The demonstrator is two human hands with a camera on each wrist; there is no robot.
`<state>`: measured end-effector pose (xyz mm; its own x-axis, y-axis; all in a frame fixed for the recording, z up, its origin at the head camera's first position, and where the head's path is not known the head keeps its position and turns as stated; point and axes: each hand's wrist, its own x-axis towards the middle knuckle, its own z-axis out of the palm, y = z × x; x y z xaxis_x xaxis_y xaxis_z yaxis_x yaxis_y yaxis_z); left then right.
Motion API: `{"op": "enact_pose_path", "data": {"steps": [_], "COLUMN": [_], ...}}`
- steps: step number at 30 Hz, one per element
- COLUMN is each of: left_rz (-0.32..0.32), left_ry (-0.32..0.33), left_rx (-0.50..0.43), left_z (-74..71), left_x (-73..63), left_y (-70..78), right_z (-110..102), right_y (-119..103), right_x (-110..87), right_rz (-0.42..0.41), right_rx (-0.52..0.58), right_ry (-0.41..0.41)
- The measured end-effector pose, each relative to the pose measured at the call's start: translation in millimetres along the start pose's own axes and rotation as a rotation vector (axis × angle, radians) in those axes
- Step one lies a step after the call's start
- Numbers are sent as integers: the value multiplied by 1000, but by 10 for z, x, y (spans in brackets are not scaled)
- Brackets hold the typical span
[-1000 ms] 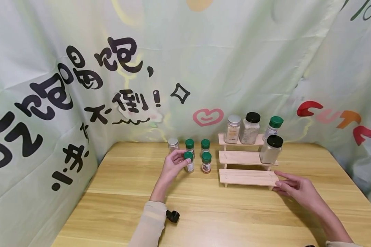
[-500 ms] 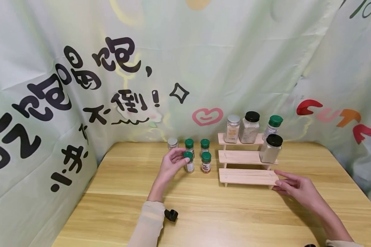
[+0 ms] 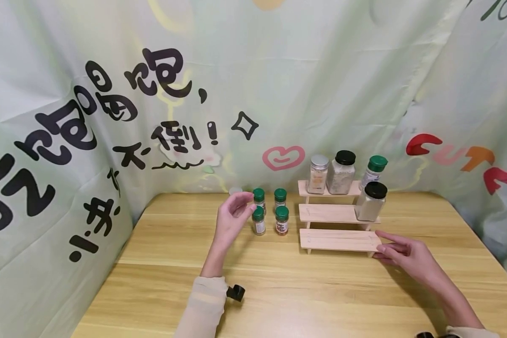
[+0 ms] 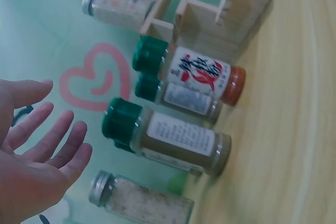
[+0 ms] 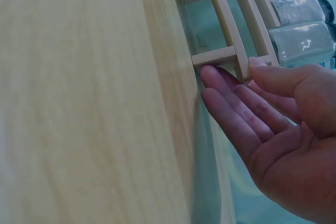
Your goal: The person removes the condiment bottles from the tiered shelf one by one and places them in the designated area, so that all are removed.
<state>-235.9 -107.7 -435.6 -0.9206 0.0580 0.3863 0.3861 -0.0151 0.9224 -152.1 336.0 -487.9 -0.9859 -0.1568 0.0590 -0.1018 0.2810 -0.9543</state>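
The left hand, fingers loosely parted and holding nothing, has drawn away from the small green-capped clear jar, apparently leaving it set upright left of the pale wooden three-tier rack, whose near right end the right hand pinches.

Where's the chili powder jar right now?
In the head view, the chili powder jar stands near centre, left of the wooden rack, right of another green-capped jar.
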Motion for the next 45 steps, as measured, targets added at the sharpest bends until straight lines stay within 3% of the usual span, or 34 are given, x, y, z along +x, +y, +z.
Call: {"op": "enact_pose_path", "data": {"steps": [11,20,26,34,45], "left_rz": [94,135,122,89,70], "left_ry": [-49,-159,-204,-276,-335], "left_rx": [-38,-21,-32,-24,-109], "left_z": [194,440,680,1092,1546], "left_x": [-35,-128,-163,-184,-190], "left_y": [168,202,185,192,151], "right_z": [1,24,22,5,3], "right_y": [-26,-12,-44,-24,-10], "right_x": [-1,35,55,16,10], "right_rz": [-17,-26,-6,-56,-31], "right_rx": [-6,5,3,13,5], "right_ry": [8,6,11,10,22]}}
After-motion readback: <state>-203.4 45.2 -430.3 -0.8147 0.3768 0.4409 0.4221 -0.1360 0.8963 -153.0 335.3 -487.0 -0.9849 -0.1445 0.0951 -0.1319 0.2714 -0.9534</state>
